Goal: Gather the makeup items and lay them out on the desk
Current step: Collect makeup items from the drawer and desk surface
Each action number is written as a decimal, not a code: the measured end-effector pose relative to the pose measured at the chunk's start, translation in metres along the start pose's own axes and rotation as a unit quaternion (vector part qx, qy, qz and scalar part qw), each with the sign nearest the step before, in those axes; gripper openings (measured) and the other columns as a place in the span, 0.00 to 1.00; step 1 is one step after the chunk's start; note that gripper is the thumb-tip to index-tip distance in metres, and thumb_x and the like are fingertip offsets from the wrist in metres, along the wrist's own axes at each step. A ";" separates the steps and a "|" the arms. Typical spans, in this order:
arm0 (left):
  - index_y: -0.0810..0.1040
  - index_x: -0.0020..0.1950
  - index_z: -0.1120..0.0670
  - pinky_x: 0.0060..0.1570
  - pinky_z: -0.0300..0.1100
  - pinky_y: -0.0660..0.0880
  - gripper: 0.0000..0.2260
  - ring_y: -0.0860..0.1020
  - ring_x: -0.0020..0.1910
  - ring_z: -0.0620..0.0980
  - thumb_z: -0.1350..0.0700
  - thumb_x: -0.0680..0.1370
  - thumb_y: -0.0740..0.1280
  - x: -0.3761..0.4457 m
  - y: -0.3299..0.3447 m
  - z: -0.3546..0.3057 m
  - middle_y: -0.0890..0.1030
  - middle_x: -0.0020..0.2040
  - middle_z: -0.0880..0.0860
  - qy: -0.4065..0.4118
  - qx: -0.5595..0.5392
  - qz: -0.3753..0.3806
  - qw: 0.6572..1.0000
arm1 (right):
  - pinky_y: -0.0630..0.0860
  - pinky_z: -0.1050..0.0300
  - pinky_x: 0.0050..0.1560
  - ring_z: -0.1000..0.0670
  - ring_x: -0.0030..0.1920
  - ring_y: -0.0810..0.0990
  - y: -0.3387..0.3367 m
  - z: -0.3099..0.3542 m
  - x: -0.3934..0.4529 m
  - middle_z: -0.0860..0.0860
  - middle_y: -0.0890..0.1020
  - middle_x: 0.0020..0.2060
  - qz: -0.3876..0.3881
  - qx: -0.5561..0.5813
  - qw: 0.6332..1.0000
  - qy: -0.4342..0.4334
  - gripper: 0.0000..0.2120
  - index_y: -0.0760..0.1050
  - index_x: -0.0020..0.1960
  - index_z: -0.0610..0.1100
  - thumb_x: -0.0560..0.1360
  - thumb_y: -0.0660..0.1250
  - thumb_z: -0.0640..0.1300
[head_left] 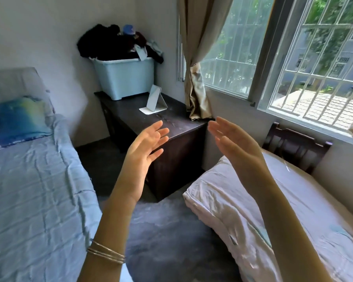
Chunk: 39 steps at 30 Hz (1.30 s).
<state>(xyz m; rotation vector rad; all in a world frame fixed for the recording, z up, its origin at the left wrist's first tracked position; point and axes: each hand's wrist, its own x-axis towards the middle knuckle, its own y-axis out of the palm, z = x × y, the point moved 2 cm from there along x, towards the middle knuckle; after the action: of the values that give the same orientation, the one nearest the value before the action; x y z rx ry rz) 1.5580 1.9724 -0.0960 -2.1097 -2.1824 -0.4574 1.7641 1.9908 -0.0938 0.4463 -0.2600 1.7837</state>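
A dark wooden desk (130,110) stands against the far wall between two beds. A small standing mirror (153,99) on a white base sits on its top. My left hand (146,147) is raised in front of the desk's near corner, fingers straight, palm facing right, holding nothing. My right hand (235,140) is raised opposite it, fingers straight, palm facing left, also holding nothing. No makeup items are visible in this view.
A light blue plastic bin (124,78) heaped with dark clothes sits at the back of the desk. A bed with blue bedding (29,190) lies at left, a bed with a white pillow (222,200) at right. A tied curtain (196,78) hangs by the barred window.
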 end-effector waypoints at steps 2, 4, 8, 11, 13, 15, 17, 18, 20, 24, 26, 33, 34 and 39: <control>0.75 0.60 0.45 0.61 0.44 0.71 0.18 0.77 0.60 0.45 0.47 0.71 0.61 0.015 0.013 0.003 0.80 0.59 0.48 0.003 0.002 -0.013 1.000 | 0.73 0.70 0.55 0.56 0.64 0.76 -0.016 -0.004 0.019 0.56 0.80 0.61 0.016 -0.003 1.000 0.000 0.20 0.73 0.64 0.53 0.72 0.67 0.48; 0.76 0.59 0.44 0.61 0.44 0.71 0.17 0.77 0.60 0.45 0.47 0.71 0.61 0.028 0.019 0.006 0.81 0.58 0.47 0.008 0.003 -0.035 0.999 | 0.73 0.70 0.56 0.57 0.63 0.76 -0.029 -0.010 0.036 0.56 0.79 0.61 0.038 -0.008 0.999 0.007 0.21 0.72 0.65 0.52 0.72 0.66 0.47; 0.76 0.58 0.43 0.62 0.45 0.70 0.16 0.78 0.60 0.44 0.47 0.71 0.61 0.046 0.015 0.015 0.81 0.57 0.47 0.019 0.006 -0.091 0.996 | 0.73 0.69 0.57 0.56 0.64 0.76 -0.042 -0.030 0.066 0.55 0.79 0.61 0.073 0.014 0.997 0.014 0.21 0.72 0.65 0.51 0.73 0.65 0.45; 0.76 0.59 0.43 0.62 0.45 0.70 0.17 0.77 0.60 0.44 0.47 0.71 0.60 0.052 0.007 0.024 0.80 0.58 0.47 0.007 0.022 -0.119 0.993 | 0.72 0.69 0.57 0.56 0.64 0.75 -0.040 -0.047 0.081 0.55 0.79 0.61 0.095 0.035 0.994 0.027 0.22 0.71 0.66 0.50 0.73 0.65 0.46; 0.75 0.59 0.43 0.62 0.45 0.70 0.17 0.77 0.60 0.44 0.46 0.71 0.60 0.058 0.001 0.030 0.80 0.59 0.47 0.003 0.031 -0.136 0.990 | 0.73 0.70 0.56 0.56 0.64 0.76 -0.035 -0.060 0.095 0.55 0.79 0.61 0.108 0.044 0.993 0.034 0.21 0.72 0.65 0.50 0.72 0.65 0.46; 0.75 0.59 0.43 0.62 0.44 0.70 0.17 0.77 0.61 0.44 0.47 0.71 0.60 0.066 -0.010 0.035 0.80 0.59 0.47 -0.002 0.036 -0.149 0.988 | 0.73 0.70 0.55 0.56 0.63 0.76 -0.027 -0.072 0.111 0.55 0.80 0.61 0.120 0.052 0.991 0.039 0.21 0.72 0.65 0.51 0.72 0.65 0.46; 0.75 0.60 0.43 0.62 0.44 0.70 0.17 0.77 0.61 0.44 0.47 0.72 0.60 0.075 -0.024 0.040 0.80 0.59 0.47 -0.006 0.035 -0.162 0.986 | 0.73 0.70 0.55 0.56 0.63 0.76 -0.016 -0.085 0.127 0.55 0.80 0.60 0.134 0.056 0.988 0.044 0.20 0.73 0.64 0.52 0.73 0.65 0.46; 0.75 0.61 0.44 0.62 0.44 0.70 0.18 0.77 0.61 0.44 0.47 0.72 0.60 0.081 -0.033 0.043 0.80 0.60 0.47 -0.006 0.033 -0.171 0.985 | 0.73 0.70 0.55 0.56 0.63 0.76 -0.011 -0.092 0.135 0.55 0.80 0.60 0.142 0.057 0.987 0.046 0.20 0.73 0.64 0.52 0.73 0.65 0.46; 0.74 0.62 0.45 0.62 0.44 0.70 0.19 0.77 0.61 0.44 0.47 0.72 0.60 0.095 -0.051 0.046 0.80 0.60 0.47 -0.004 0.029 -0.188 0.982 | 0.73 0.69 0.55 0.56 0.64 0.76 0.002 -0.105 0.155 0.55 0.80 0.60 0.157 0.061 0.985 0.047 0.20 0.73 0.65 0.52 0.73 0.66 0.46; 0.74 0.62 0.45 0.61 0.43 0.71 0.19 0.77 0.61 0.44 0.47 0.72 0.60 0.132 -0.092 0.045 0.80 0.59 0.46 0.006 0.032 -0.203 0.979 | 0.73 0.68 0.57 0.56 0.64 0.76 0.038 -0.127 0.204 0.54 0.80 0.61 0.175 0.068 0.981 0.043 0.21 0.72 0.65 0.51 0.72 0.66 0.46; 0.75 0.61 0.45 0.60 0.42 0.71 0.19 0.77 0.61 0.44 0.47 0.71 0.60 0.156 -0.115 0.037 0.80 0.59 0.46 0.012 0.030 -0.208 0.978 | 0.73 0.69 0.56 0.56 0.64 0.76 0.060 -0.132 0.233 0.54 0.80 0.61 0.184 0.076 0.979 0.041 0.22 0.72 0.65 0.49 0.72 0.66 0.46; 0.74 0.61 0.46 0.61 0.43 0.70 0.18 0.77 0.61 0.45 0.47 0.71 0.60 0.214 -0.189 0.023 0.80 0.60 0.47 0.028 0.032 -0.227 0.973 | 0.72 0.68 0.56 0.55 0.65 0.74 0.121 -0.161 0.303 0.52 0.79 0.62 0.204 0.100 0.973 0.034 0.23 0.71 0.67 0.47 0.73 0.65 0.45; 0.74 0.60 0.45 0.61 0.43 0.70 0.18 0.77 0.61 0.44 0.47 0.71 0.60 0.216 -0.197 0.025 0.80 0.60 0.47 0.026 0.034 -0.232 0.972 | 0.72 0.68 0.56 0.55 0.65 0.75 0.128 -0.168 0.309 0.53 0.79 0.62 0.210 0.101 0.972 0.040 0.23 0.71 0.67 0.47 0.73 0.65 0.46; 0.76 0.58 0.44 0.60 0.43 0.71 0.16 0.78 0.59 0.43 0.47 0.71 0.60 0.231 -0.235 0.044 0.81 0.58 0.46 0.015 0.038 -0.267 0.963 | 0.72 0.68 0.58 0.54 0.65 0.74 0.159 -0.200 0.343 0.53 0.79 0.62 0.237 0.101 0.965 0.049 0.22 0.72 0.66 0.50 0.73 0.66 0.47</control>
<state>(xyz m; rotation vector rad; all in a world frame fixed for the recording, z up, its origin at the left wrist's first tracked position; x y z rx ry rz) 1.3204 2.2036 -0.1171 -1.4418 -2.6871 -0.4188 1.5072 2.3321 -0.1170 0.4652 -0.1194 2.3083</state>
